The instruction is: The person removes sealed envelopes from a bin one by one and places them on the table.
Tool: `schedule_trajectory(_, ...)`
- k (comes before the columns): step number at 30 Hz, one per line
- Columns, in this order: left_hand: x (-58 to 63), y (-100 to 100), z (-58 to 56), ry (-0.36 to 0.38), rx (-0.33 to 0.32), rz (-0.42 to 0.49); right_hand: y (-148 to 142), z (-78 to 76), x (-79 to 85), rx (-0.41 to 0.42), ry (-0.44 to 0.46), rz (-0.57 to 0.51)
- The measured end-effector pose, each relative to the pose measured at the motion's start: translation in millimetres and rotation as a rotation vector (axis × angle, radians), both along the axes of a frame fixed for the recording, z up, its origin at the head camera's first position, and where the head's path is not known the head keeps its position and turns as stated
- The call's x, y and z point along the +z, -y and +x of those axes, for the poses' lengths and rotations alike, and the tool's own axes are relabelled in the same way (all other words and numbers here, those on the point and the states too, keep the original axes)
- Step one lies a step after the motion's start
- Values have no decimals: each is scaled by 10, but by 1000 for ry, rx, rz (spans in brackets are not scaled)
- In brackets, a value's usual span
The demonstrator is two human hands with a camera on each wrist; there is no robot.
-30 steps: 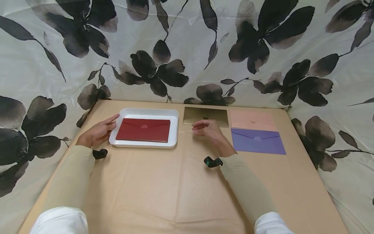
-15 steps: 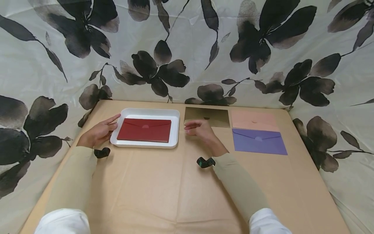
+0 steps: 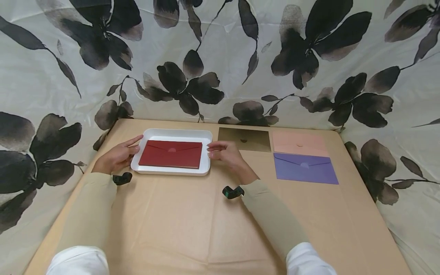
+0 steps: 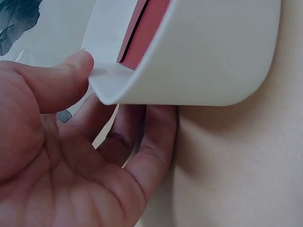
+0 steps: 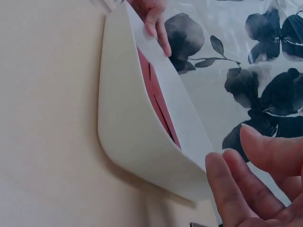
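A white rectangular tray [image 3: 177, 133] with a red envelope [image 3: 171, 154] lying in it is at the left back of the table. My left hand [image 3: 118, 157] grips the tray's left end. In the left wrist view the thumb [image 4: 78, 68] is at the rim and the other fingers [image 4: 156, 137] curl beneath the tray. At the right end is my right hand [image 3: 227, 156], its fingertips right at the rim. The right wrist view shows these fingers [image 5: 225, 189] bent loosely, thumb apart from them, with nothing between.
Right of the tray lies a gold envelope [image 3: 244, 139]. Farther right a pink envelope [image 3: 300, 144] lies behind a purple one [image 3: 305, 169]. A floral curtain [image 3: 240, 57] hangs behind the tan-covered table [image 3: 178, 221]. Each wrist wears a black band.
My right hand has moved left from in front of the gold envelope to the tray's right rim. The left hand has stayed at the tray's left end.
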State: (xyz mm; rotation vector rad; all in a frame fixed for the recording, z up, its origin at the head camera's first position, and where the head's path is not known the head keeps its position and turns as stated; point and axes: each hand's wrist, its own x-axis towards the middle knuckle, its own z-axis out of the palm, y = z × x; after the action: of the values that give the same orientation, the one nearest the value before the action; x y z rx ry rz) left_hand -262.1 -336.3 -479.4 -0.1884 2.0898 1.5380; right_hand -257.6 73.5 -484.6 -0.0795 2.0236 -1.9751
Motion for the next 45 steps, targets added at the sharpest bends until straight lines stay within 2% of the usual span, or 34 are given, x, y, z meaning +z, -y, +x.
schedule_trajectory(5, -8, -4, -1, -2, 8, -9, 87, -4, 20, 18, 27, 3)
schedule_trajectory(11, -30, 14, 4, 12, 15, 59, 217, 9, 67, 46, 37, -13)
schedule_trajectory(18, -9, 12, 3, 4, -9, 17, 386, 32, 118, 73, 79, -28)
schedule_trajectory(21, -11, 7, 5, 10, -3, 30, 442, 43, 138, 69, 106, -39)
schedule_trajectory(25, -30, 5, 5, 13, 4, 64, 510, 48, 156, 60, 164, -78)
schedule_trajectory(35, -35, 0, -3, 15, 23, 65, 665, 33, 179, -19, 342, -232)
schedule_trajectory(40, -28, -32, -7, 11, 26, 75, 679, 18, 201, -23, 387, -318)
schedule_trajectory(45, -19, -26, -5, 12, 26, 83, 675, -2, 230, -16, 420, -348)
